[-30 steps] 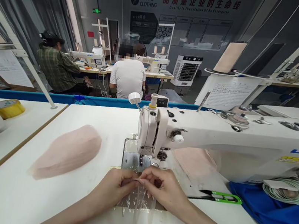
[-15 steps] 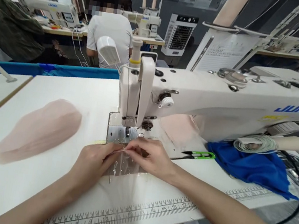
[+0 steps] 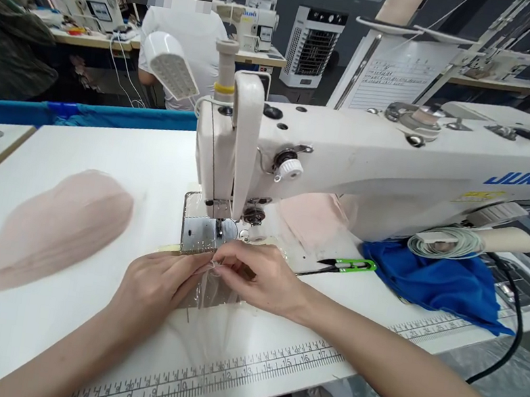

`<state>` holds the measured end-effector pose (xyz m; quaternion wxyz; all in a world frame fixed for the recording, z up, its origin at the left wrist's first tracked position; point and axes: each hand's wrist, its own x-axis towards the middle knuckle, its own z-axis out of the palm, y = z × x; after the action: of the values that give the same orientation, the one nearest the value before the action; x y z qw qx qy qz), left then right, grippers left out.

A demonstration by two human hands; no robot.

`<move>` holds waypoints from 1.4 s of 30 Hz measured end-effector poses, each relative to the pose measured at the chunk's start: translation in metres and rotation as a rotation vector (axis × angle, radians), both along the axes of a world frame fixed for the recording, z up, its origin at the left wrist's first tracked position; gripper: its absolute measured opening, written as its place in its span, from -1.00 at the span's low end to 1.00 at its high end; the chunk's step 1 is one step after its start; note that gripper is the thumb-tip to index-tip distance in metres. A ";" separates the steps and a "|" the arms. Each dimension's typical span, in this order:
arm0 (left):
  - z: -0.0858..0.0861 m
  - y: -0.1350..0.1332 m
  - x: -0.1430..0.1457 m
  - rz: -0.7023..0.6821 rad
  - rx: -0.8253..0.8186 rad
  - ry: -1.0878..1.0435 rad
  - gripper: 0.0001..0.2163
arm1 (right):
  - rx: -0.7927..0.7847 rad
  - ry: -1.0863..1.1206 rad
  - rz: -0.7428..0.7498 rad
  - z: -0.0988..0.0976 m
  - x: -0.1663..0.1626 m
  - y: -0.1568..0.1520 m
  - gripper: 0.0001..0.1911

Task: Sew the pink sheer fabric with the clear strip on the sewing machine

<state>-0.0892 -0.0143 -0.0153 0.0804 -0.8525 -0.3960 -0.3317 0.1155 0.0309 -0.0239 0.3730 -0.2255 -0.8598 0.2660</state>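
Just in front of the needle of a white sewing machine [image 3: 361, 153], my two hands meet fingertip to fingertip. My left hand [image 3: 158, 275] is closed, pinching an edge of thin sheer fabric [image 3: 213, 294]. Thumb and fingers of my right hand [image 3: 260, 277] pinch the same fabric right beside it. The see-through material hangs down toward the table's front edge, and its outline is hard to make out. Behind my fingers lies the metal needle plate [image 3: 197, 228]. A pale pink sheer fabric piece [image 3: 61, 228] lies flat to the left.
Green-handled thread snips [image 3: 354, 265] lie right of my right hand, near a blue cloth [image 3: 430, 289] and a coiled pale strip [image 3: 447, 244]. More pink fabric [image 3: 314, 219] sits under the machine arm. A printed ruler [image 3: 218, 380] runs along the front edge. A person [image 3: 183, 47] sits beyond.
The camera view has shifted, so the scene sits slightly more to the left and higher. My hands keep their pinch on the fabric, with only slight finger movement.
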 end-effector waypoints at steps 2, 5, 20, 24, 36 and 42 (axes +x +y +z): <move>0.001 0.000 0.000 -0.003 0.000 0.001 -0.86 | 0.048 -0.010 0.000 0.001 0.000 0.000 -0.87; 0.002 -0.001 0.000 0.014 0.029 0.013 -0.88 | 0.123 -0.019 -0.013 0.000 0.001 0.000 -0.85; 0.003 -0.011 0.004 -0.049 -0.121 -0.111 -0.87 | 0.606 -0.293 0.116 0.020 0.011 -0.004 -0.66; 0.015 -0.012 0.009 -0.022 -0.462 -0.210 -0.80 | 0.304 -0.202 0.129 0.030 0.015 -0.006 -0.72; -0.009 -0.002 0.012 0.321 -0.278 0.138 -0.73 | -0.190 -0.377 -0.300 0.003 -0.006 0.007 -0.84; -0.010 -0.011 0.018 0.168 0.076 0.310 -0.76 | -0.090 -0.489 -0.381 -0.002 -0.008 0.009 -0.83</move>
<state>-0.0715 -0.0257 -0.0257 0.2002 -0.8536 -0.4359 -0.2031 0.1071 0.0400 -0.0256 0.1881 -0.4562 -0.8536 0.1670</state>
